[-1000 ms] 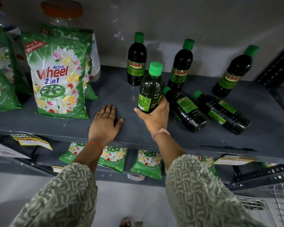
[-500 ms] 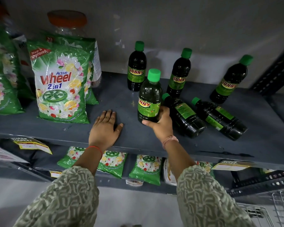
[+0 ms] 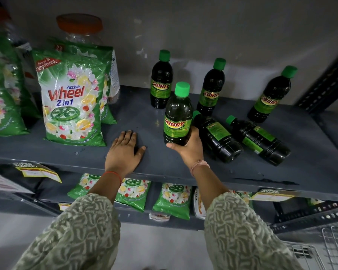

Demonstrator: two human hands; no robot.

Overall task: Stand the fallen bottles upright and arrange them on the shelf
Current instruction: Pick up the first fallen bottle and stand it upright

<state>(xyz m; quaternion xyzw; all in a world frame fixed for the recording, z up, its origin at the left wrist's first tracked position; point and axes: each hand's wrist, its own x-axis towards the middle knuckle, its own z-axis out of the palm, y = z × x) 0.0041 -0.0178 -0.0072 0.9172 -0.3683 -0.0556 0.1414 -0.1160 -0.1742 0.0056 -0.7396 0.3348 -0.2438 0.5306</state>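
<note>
A dark grey metal shelf (image 3: 137, 117) stands against a pale wall, with detergent bags (image 3: 72, 102) toward its left end, three upright Sunny bottles (image 3: 161, 82) along its back edge and two fallen bottles (image 3: 217, 137) lying near the right front. The left hand (image 3: 123, 152) rests flat, fingers spread, at the front edge, while the right hand (image 3: 189, 147) is wrapped around the base of the held bottle (image 3: 177, 115), upright mid-shelf. Whether its base touches the shelf is hidden by the fingers.

Patterned grey-green sleeves (image 3: 82, 230), wrist threads (image 3: 113, 175)
</note>
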